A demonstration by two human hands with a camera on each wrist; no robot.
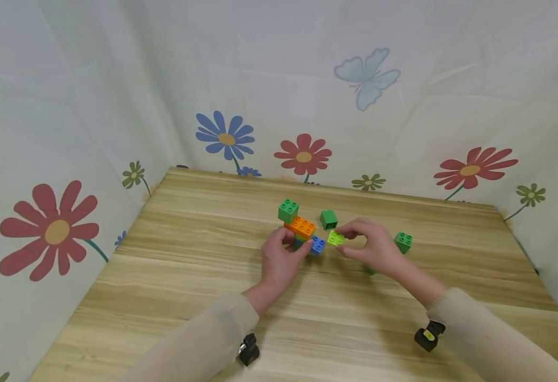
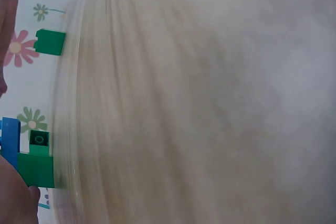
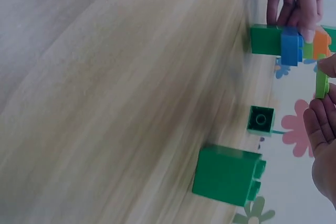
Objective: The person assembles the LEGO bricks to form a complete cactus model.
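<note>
Gripping a stepped stack of studded building bricks (image 1: 301,228) between thumb and curled fingers of the left hand (image 1: 279,260), roughly midway between the far corners of the wooden table (image 1: 188,265) and towards its far edge. Pinching a lime-green 2x2 brick (image 1: 336,238) between thumb and fingertips of the right hand (image 1: 375,247), just beside the stack's blue brick (image 1: 317,245), without visible contact.

Possibly risking a dropped lime-green 2x2 brick, from so narrow a pinch. Possibly risking a broken joint too, from any off-centre push on a stack carrying its top green brick (image 1: 288,210) well to one side. Perhaps endangering, with a low sweep of the right wrist, a partly hidden green brick (image 1: 371,270) and a studs-up green brick (image 1: 403,242) towards the table's right edge.

Seeing no box, tray or bowl in any view; finding only the hollow of a tipped green brick (image 1: 328,218) near the far edge, showing just its moulded tube inside.
</note>
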